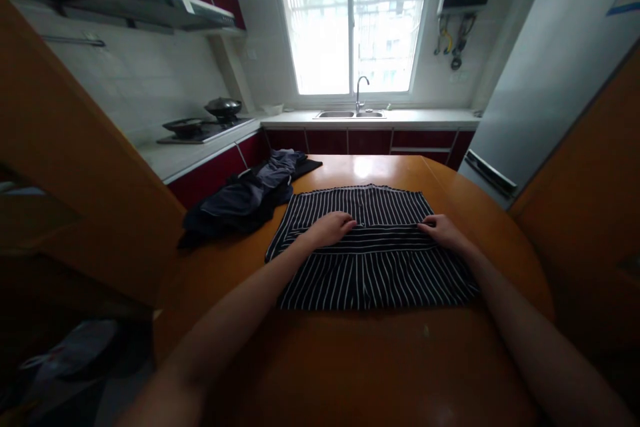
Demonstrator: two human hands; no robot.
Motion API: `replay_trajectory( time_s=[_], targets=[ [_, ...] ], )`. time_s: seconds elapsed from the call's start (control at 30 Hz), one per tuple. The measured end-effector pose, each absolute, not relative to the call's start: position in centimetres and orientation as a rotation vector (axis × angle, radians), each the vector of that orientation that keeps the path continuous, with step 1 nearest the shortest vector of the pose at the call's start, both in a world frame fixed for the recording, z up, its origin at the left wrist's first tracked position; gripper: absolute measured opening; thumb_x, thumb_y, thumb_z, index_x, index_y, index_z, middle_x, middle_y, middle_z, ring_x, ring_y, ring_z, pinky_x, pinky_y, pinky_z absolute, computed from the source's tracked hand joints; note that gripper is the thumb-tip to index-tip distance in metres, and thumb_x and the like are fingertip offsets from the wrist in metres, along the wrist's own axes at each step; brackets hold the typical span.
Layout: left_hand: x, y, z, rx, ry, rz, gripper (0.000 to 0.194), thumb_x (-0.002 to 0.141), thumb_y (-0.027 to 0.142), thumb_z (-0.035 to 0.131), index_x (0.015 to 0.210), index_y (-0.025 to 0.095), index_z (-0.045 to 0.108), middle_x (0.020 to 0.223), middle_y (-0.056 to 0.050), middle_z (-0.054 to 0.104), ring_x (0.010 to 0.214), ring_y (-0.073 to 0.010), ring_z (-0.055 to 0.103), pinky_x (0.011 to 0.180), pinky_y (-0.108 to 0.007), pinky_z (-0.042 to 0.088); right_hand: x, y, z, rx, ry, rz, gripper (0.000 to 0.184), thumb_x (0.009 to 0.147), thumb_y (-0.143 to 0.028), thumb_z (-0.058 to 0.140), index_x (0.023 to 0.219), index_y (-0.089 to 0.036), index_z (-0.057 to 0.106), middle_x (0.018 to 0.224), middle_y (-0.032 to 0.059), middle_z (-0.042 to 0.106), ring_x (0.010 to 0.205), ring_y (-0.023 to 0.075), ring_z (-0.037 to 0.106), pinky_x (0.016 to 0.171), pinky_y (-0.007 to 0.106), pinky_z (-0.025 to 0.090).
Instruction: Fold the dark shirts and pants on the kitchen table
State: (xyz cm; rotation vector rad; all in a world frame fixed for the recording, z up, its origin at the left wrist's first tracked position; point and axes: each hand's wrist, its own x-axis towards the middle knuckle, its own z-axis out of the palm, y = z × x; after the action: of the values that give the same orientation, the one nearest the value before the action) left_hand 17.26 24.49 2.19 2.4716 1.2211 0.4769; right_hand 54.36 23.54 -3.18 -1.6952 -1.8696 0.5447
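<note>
A black garment with white stripes (370, 280) lies spread flat on the wooden table (350, 373); whether it is shorts or a skirt I cannot tell. Across its middle runs a band of cloth with crosswise stripes, while the stripes above and below run lengthwise. My left hand (333, 228) is closed on the upper edge of this band, near the garment's middle. Further right, my right hand (445, 231) pinches the same edge near the garment's right side. The cloth directly under the fingers of both hands is hidden.
A heap of dark clothes (245, 193) lies at the table's left. Beyond the table are a counter with a sink (337, 115), a stove (200, 132) with two pans, and a fridge (540, 80) at the right. A plastic bag (80, 347) sits low on the left.
</note>
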Motion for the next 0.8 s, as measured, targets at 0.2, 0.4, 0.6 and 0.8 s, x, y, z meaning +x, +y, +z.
replay_trajectory(
  time_s=[0.2, 0.4, 0.6, 0.8],
  targets=[
    [21.7, 27.2, 1.6, 2.376, 0.992, 0.095, 0.049, 0.096, 0.057, 0.048, 0.08, 0.016, 0.07, 0.073, -0.006, 0.066, 0.063, -0.0169, 0.055, 0.061, -0.03, 0.038, 54.5, 23.4, -3.2, -1.619, -1.882, 0.589, 0.031, 0.082, -0.043, 0.06, 0.081, -0.015, 0.074, 0.083, 0.0095, 0.075, 0.08, 0.0244, 0.068, 0.072, 0.033, 0.05],
    [21.7, 28.0, 0.9, 2.403, 0.954, 0.166, 0.044, 0.099, 0.048, 0.045, 0.076, 0.016, 0.066, 0.071, -0.005, 0.064, 0.063, -0.0165, 0.053, 0.064, -0.03, 0.039, 54.9, 23.5, -3.0, -1.59, -1.864, 0.658, 0.032, 0.085, -0.043, 0.059, 0.083, -0.014, 0.074, 0.083, 0.0093, 0.075, 0.08, 0.0239, 0.068, 0.072, 0.032, 0.05],
    [22.2, 26.1, 0.3, 2.655, 1.331, 0.222, 0.034, 0.101, 0.041, 0.046, 0.095, 0.017, 0.069, 0.092, -0.012, 0.07, 0.089, -0.0258, 0.066, 0.081, -0.035, 0.046, 54.9, 23.8, -3.5, -1.749, -1.861, 0.609, 0.029, 0.088, -0.037, 0.06, 0.083, -0.012, 0.074, 0.084, 0.0107, 0.075, 0.079, 0.0236, 0.069, 0.071, 0.031, 0.049],
    [21.5, 21.3, -1.0, 3.019, 1.104, 0.405, 0.046, 0.106, 0.041, 0.035, 0.148, 0.023, 0.041, 0.15, -0.011, 0.048, 0.141, -0.026, 0.04, 0.116, -0.045, 0.026, 54.4, 24.0, -4.3, -1.844, -1.878, 0.397, 0.015, 0.082, -0.026, 0.068, 0.089, -0.015, 0.075, 0.096, 0.0108, 0.075, 0.091, 0.023, 0.069, 0.08, 0.03, 0.049]
  ],
)
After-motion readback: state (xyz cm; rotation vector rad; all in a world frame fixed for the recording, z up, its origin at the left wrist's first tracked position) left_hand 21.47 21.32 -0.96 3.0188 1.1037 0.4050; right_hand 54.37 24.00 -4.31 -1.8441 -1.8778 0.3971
